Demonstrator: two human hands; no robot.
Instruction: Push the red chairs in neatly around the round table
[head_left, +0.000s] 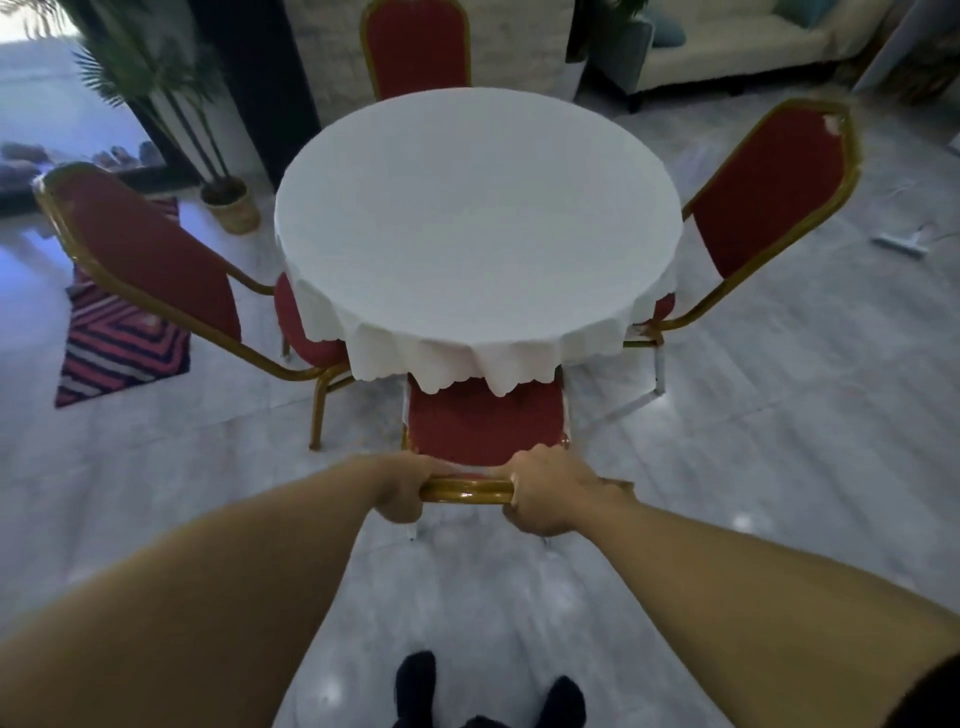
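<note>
Nearest us, left hand (400, 491) and right hand (545, 493) each have their grip closed around the gold top rail of the near chair (483, 426), one at each end. Its seat sits partly under the hanging tablecloth (415, 358), front edge hidden. We judge this push is nearly done: we should press evenly with both hands so the back stays square to the round table (478, 208), and stop before the frame snags the cloth. Left chair (150, 254) and right chair (769, 192) look angled outward; the far chair (415, 47) is tucked close.
</note>
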